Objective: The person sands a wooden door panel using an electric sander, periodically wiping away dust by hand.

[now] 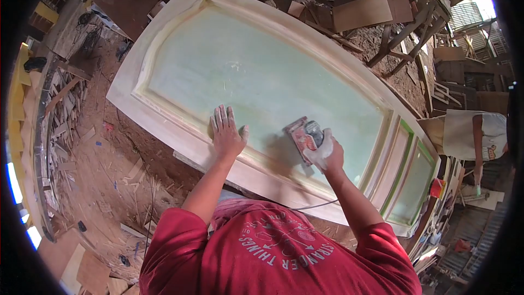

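Observation:
A large pale wooden door panel (218, 54) with a greenish recessed face and raised mouldings lies flat in front of me. My right hand (326, 153) is wrapped round a dusty power sander (305, 136), whose pad is on the greenish face right of the middle. Flat on the panel's near moulding and the edge of the green face is my left hand (227, 134), its dusty fingers spread and nothing in it. White dust coats both hands. A cable (316, 205) runs near the panel's front edge beside my body.
A co-worker's arm (477, 147) and pale shirt show at the far right, near a red and yellow object (436, 187). Wood scraps (68, 95) litter the dirt floor at left. Boards (363, 12) and wooden trestles stand beyond the panel.

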Demonstrator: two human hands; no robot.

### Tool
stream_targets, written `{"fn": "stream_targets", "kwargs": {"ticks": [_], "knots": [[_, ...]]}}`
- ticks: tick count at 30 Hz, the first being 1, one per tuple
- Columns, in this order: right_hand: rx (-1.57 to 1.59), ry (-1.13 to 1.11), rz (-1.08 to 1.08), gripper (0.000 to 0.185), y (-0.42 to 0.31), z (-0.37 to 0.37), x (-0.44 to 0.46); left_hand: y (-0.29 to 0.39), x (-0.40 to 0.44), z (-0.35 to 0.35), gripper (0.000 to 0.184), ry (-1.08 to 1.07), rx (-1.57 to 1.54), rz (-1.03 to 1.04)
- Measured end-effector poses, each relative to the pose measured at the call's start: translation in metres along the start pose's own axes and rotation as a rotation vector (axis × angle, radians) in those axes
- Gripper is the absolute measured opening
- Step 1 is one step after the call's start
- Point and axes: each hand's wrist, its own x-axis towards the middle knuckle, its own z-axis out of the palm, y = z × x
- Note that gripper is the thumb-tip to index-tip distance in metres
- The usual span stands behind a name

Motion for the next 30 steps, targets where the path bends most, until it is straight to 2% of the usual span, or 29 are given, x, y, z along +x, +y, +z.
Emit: {"fn": "stream_targets", "kwargs": {"ticks": [6,13,16,24,30], "knots": [[0.008,0.024,-0.144,0.06,-0.043,0.019,0.029,0.001,-0.001,0.0,0.095,0.001,-0.022,-0.012],[0.014,0.033,-0.15,0.068,-0.075,0.016,0.062,0.001,-0.001,-0.003,0.095,-0.031,-0.031,-0.025],[0.03,0.109,-0.173,0.067,-0.067,0.024,0.079,-0.001,0.0,0.0,0.095,-0.028,-0.022,-0.02],[0.034,0.099,0.027,0.071,-0.034,-0.009,0.093,-0.003,-0.001,-0.001,0.093,-0.003,-0.026,-0.002],[0.101,0.173,0.178,0.073,0.048,-0.023,0.1,-0.001,-0.001,-0.002,0.093,-0.008,-0.021,-0.001]]}}
